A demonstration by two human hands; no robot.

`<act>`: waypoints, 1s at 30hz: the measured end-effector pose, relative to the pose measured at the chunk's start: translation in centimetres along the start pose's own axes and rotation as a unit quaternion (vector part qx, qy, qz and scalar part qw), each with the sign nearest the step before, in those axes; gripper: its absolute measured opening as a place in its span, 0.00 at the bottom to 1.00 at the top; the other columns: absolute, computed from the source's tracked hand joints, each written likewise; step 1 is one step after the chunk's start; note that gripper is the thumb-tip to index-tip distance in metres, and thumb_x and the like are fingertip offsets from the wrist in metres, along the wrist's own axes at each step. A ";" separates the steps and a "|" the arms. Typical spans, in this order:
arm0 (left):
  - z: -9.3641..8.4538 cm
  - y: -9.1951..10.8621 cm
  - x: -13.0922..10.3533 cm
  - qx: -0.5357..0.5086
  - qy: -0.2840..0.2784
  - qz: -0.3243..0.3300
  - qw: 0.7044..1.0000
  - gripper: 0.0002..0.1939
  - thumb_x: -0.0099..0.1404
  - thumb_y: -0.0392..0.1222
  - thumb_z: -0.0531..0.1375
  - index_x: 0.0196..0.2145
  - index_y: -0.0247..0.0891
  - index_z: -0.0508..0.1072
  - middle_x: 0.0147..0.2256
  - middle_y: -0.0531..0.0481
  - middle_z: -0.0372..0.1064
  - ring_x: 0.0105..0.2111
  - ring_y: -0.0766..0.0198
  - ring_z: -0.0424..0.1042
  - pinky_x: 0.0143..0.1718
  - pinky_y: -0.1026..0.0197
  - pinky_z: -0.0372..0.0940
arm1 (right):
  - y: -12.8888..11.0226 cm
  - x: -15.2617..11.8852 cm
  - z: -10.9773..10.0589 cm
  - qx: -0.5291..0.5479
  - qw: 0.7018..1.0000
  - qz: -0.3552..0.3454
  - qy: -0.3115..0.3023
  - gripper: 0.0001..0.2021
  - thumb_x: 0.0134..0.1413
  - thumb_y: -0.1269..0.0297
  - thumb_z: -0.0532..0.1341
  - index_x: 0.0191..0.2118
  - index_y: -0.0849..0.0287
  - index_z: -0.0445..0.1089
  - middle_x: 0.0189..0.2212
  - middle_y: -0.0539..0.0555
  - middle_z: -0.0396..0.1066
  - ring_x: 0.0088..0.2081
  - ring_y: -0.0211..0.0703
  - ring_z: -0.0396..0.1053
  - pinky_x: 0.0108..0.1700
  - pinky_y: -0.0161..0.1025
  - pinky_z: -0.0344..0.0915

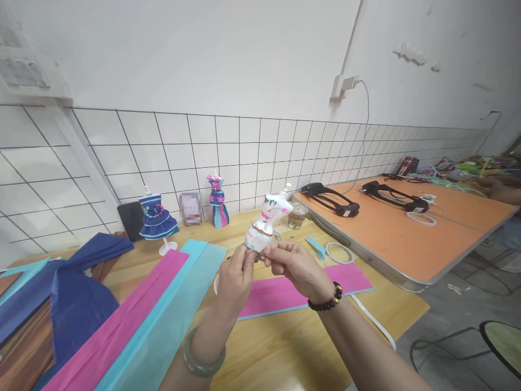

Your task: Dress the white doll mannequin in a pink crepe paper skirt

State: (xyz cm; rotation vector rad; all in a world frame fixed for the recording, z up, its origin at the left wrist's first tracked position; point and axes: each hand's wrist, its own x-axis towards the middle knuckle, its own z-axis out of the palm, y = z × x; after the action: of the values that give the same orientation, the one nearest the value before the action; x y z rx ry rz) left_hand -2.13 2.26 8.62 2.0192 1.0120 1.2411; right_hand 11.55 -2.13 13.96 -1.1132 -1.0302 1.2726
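Observation:
Both hands are raised over the wooden table, at the bottom of a small white mannequin torso (262, 225) with pink and blue marks and a brown band at its waist. The torso leans to the right. My left hand (236, 274) is closed, thumb and fingers pinching its lower edge. My right hand (297, 266) is closed at the same edge from the other side, fingertips close to the left thumb; they hide what lies between them. Beneath the hands lies a pink strip (277, 296) with a blue edge.
Pink, light blue (179, 293) and dark blue (81, 293) sheets cover the left side. Two dressed mannequins, one blue (157, 217), one pink-topped (217, 198), stand behind. A glass (297, 216) and tape roll (340, 253) sit right. Black headsets (331, 201) lie on an orange table (391, 239).

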 end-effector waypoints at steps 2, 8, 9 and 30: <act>0.1 0.0 -0.1 -0.028 -0.005 -0.006 1.000 0.07 0.65 0.43 0.49 0.31 0.42 0.63 0.28 0.52 0.69 0.22 0.67 0.64 0.25 0.65 0.55 | 0.0 0.0 0.1 -0.007 1.000 -0.014 0.007 0.13 0.41 0.62 0.64 0.15 0.62 0.66 0.12 0.45 0.59 0.16 0.28 0.47 0.20 0.33 0.43; 0.6 0.8 -0.3 -0.150 -0.027 -0.050 0.987 0.09 0.65 0.45 0.48 0.31 0.40 0.63 0.25 0.55 0.64 0.19 0.70 0.59 0.24 0.66 0.56 | 0.6 0.3 -0.1 -0.023 0.999 -0.043 0.018 0.11 0.42 0.66 0.62 0.15 0.61 0.63 0.13 0.45 0.59 0.17 0.30 0.48 0.21 0.33 0.43; 0.7 1.0 -0.3 -0.177 -0.035 -0.059 0.982 0.09 0.65 0.45 0.48 0.31 0.40 0.63 0.24 0.56 0.63 0.18 0.71 0.59 0.23 0.66 0.56 | 0.8 0.3 -0.1 -0.022 0.999 -0.045 0.020 0.11 0.42 0.66 0.62 0.15 0.61 0.63 0.13 0.45 0.59 0.17 0.30 0.49 0.21 0.33 0.44; 0.1 0.5 1.0 -0.395 -0.037 -0.179 0.900 0.18 0.61 0.55 0.53 0.38 0.36 0.64 0.22 0.57 0.62 0.12 0.74 0.57 0.13 0.69 0.49 | 1.8 -0.5 0.1 -0.135 0.979 -0.136 0.075 0.16 0.49 0.55 0.62 0.42 0.58 0.68 0.17 0.46 0.66 0.18 0.35 0.63 0.25 0.35 0.62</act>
State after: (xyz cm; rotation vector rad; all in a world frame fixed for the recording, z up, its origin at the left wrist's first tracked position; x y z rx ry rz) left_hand -1.61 2.78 9.50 1.1771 0.6395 1.1096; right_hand 11.07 -2.65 12.22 -1.2047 -1.2191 0.8352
